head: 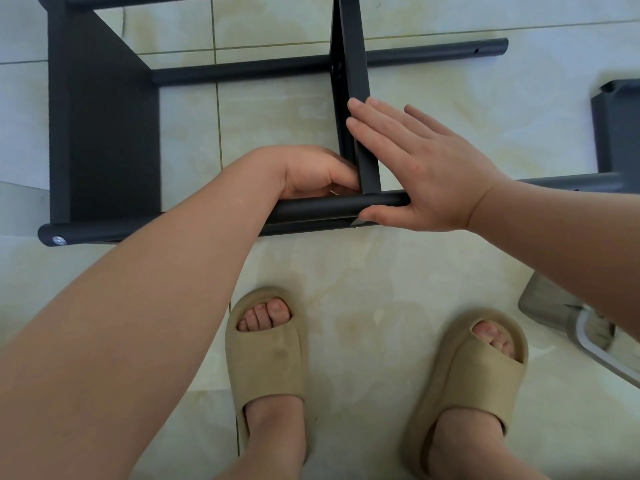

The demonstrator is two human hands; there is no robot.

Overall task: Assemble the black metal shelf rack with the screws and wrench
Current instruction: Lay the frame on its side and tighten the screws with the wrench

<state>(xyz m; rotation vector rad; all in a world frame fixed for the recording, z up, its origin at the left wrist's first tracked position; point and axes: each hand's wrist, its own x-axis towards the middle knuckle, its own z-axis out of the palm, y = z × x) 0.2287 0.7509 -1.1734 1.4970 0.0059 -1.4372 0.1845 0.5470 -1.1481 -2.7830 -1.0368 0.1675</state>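
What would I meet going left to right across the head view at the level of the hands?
First the left shelf panel → left hand → upright middle panel → right hand → loose dark part at the right edge.

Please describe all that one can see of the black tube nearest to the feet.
The near tube is a round, matte black bar, seemingly metal, lying across the view. A silver screw sits in its rounded left end, where the left shelf panel joins. The middle panel meets it midway. The left arm crosses over it; the right hand rests on it, thumb against its near side.
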